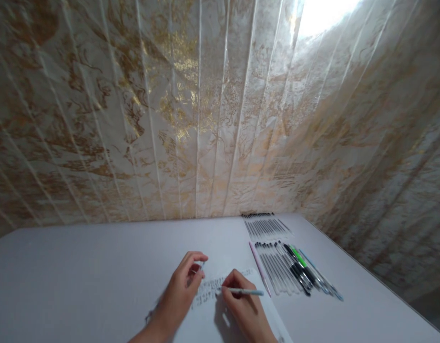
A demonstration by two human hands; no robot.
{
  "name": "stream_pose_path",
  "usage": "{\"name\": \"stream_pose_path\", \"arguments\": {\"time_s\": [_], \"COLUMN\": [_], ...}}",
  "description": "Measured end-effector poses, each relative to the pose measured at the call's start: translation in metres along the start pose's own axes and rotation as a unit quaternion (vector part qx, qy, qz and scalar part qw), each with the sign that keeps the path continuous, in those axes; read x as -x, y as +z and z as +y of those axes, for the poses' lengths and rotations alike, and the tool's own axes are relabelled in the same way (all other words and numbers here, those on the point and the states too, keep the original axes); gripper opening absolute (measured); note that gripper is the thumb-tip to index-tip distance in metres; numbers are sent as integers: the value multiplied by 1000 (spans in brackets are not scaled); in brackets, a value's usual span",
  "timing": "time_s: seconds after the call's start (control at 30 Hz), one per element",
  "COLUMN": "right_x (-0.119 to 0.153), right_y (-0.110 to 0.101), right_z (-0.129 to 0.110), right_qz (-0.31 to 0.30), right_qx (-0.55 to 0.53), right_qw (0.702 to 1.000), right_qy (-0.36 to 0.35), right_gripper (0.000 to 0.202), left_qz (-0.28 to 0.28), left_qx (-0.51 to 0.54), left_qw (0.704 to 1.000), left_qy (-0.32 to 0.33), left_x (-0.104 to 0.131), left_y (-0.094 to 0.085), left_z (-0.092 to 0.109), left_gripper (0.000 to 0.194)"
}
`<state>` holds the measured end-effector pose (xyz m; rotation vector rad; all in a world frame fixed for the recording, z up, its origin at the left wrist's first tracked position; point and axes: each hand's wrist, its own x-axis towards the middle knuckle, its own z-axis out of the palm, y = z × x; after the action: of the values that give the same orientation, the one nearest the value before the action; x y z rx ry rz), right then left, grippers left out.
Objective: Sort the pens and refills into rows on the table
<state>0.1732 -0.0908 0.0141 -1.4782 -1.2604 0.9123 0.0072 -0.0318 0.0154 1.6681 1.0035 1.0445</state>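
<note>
My right hand [241, 302] is closed around a pen [245, 291] with a pale barrel and a light blue end. Its tip points left, close over the handwriting on a white sheet of paper [255, 278]. Just up and left of it, my left hand [186, 276] is raised above the paper's left side. Between its thumb and fingers it pinches a small, pale bluish piece [203, 265], which looks like a pen cap. Rows of dark writing fill the upper part of the sheet. Part of the sheet lies hidden under both forearms.
Right of the paper lies a pink pen [260, 269], beside a row of clear, black-tipped refills or pens [277, 269]. Black, green and blue pens [301, 267] overlap there. Another row [266, 227] lies behind. The white table [80, 276] meets a gold-patterned curtain [151, 119].
</note>
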Motion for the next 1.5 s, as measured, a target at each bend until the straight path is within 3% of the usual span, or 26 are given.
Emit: {"name": "stream_pose_path", "arguments": {"time_s": [0.1, 0.3, 0.47, 0.63, 1.03, 1.5], "right_x": [-5, -8, -6, -6, -6, -6], "right_y": [-6, -12, -9, -4, -1, -1], "right_z": [0, 8, 11, 10, 8, 9], "right_qz": [-40, 19, -16, -28, -21, -8], "right_qx": [9, 64, 74, 78, 57, 45], "right_qw": [999, 998, 997, 996, 998, 999], "right_qy": [6, -2, -7, -8, -13, -18], "right_gripper": [4, 10, 10, 11, 11, 11], "left_qz": [2, -15, 1, -21, -52, -45], "left_qx": [38, 17, 6, 26, -25, -35], "left_qw": [997, 998, 997, 994, 993, 993], "left_qy": [-60, -62, -78, -108, -104, -101], "left_x": [13, 10, 6, 8, 11, 10], "left_y": [0, -3, -3, -2, -4, -2], "left_z": [-10, -16, -19, -18, -7, -12], "left_gripper": [25, 24, 30, 32, 28, 27]}}
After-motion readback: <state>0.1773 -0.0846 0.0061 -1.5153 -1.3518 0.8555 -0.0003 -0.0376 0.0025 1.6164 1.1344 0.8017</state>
